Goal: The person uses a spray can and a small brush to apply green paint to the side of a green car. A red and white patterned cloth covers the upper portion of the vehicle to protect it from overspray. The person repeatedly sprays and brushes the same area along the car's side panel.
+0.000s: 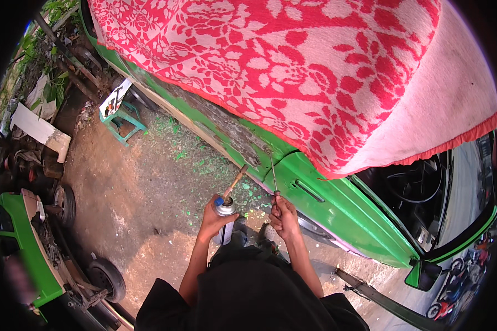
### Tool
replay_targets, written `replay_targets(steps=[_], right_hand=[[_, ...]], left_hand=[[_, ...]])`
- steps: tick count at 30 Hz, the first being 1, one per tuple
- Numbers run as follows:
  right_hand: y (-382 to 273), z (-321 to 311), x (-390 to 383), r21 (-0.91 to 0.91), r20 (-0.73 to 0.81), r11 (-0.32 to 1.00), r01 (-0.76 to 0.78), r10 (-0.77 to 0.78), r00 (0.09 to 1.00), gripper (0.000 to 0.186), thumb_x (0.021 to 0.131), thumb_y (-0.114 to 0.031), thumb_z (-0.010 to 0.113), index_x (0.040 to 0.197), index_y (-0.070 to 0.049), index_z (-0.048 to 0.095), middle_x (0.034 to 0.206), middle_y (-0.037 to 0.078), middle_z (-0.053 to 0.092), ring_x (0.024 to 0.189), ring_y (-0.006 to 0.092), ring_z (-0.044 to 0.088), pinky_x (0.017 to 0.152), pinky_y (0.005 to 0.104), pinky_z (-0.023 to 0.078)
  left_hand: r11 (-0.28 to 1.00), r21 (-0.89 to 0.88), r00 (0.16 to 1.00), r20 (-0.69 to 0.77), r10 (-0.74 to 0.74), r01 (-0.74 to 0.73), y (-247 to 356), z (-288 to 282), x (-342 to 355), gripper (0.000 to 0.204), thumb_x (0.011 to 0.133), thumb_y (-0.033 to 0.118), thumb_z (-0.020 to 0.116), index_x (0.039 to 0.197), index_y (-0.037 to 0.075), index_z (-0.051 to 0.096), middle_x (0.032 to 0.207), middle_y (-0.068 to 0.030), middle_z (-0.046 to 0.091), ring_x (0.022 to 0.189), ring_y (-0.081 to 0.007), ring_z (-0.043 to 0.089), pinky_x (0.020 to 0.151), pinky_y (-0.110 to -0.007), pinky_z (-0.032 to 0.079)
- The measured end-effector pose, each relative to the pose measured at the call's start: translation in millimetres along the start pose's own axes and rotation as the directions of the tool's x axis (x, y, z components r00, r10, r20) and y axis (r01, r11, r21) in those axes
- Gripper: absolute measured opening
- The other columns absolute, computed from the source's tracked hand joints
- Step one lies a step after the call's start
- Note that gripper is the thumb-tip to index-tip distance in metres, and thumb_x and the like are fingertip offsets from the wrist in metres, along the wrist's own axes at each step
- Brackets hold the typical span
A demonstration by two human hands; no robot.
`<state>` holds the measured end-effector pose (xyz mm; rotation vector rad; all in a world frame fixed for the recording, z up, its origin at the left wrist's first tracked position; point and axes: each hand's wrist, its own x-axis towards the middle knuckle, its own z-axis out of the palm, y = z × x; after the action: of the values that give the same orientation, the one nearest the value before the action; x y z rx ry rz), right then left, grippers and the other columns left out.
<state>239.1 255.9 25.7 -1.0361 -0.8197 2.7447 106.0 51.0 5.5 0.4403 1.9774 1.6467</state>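
1. Green car (342, 215): it runs across my head view from upper left to lower right, directly ahead of both hands; its near side carries a long, bare grey-brown patch (226, 124) without paint.
2. Red-and-white floral cloth (270, 60): I see it draped over the upper part of the car, one corner folded back by the open window.
3. Green vehicle body (19, 243): at my far left, well apart from the car, with a loose-looking wheel (106, 280) near it.
4. Teal stool (128, 124): on the ground beyond my left hand, bearing a white sheet and a few tools.
5. Gas torch (226, 208): my left hand (211, 222) is wrapped around its can, brass nozzle angled up toward the car's lower edge.
6. Thin rod tool (274, 174): my right hand (284, 217) grips its handle; the tip points at the patch's end, and I cannot tell whether it touches.
7. Green flakes (182, 154): scattered on the ground beside the car.
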Motion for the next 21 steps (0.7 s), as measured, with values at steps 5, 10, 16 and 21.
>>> replay_targets(steps=[5,10,16,21], right_hand=[[0,6,-5,0.037,-0.026,0.999,-0.017,0.018,1.0,0.023,0.103,-0.033,0.055,0.097,-0.011,0.053,0.061,-0.004,0.038,0.039,0.0032,0.028,0.033,0.0202,0.018],[5,6,5,0.072,-0.011,0.997,0.021,-0.02,1.0,0.024,0.103,-0.034,0.055,0.097,-0.011,0.052,0.061,-0.004,0.038,0.039,0.0035,0.028,0.033,0.0204,0.017],[-3,15,7,0.083,-0.019,0.996,0.016,-0.015,1.0,0.023,0.103,-0.033,0.055,0.098,-0.011,0.053,0.061,-0.003,0.038,0.038,0.0039,0.026,0.032,0.0204,0.017],[-12,12,1,0.106,-0.023,0.994,-0.027,0.03,0.999,0.022,0.103,-0.032,0.055,0.097,-0.011,0.054,0.061,-0.004,0.038,0.038,0.0037,0.026,0.031,0.0197,0.017]], left_hand=[[1.0,0.0,1.0,0.0,0.01,-0.01,-2,-3,1,0.047,0.063,0.01,0.089,0.093,0.006,0.054,0.081,-0.0003,0.059,0.074,-0.0098,0.057,0.066,-0.029,0.049],[1.0,0.011,1.0,0.006,-0.024,0.024,8,-4,9,0.047,0.064,0.008,0.089,0.094,0.007,0.052,0.081,0.0004,0.059,0.075,-0.0083,0.056,0.066,-0.029,0.049],[0.997,-0.063,0.999,0.009,-0.034,0.035,7,-6,12,0.047,0.064,0.008,0.089,0.094,0.007,0.052,0.082,0.0007,0.059,0.075,-0.0083,0.056,0.068,-0.028,0.048],[0.999,0.038,1.0,0.014,-0.011,0.011,0,-8,18,0.048,0.062,0.009,0.089,0.094,0.007,0.054,0.083,0.0009,0.059,0.077,-0.0092,0.056,0.07,-0.029,0.048]])
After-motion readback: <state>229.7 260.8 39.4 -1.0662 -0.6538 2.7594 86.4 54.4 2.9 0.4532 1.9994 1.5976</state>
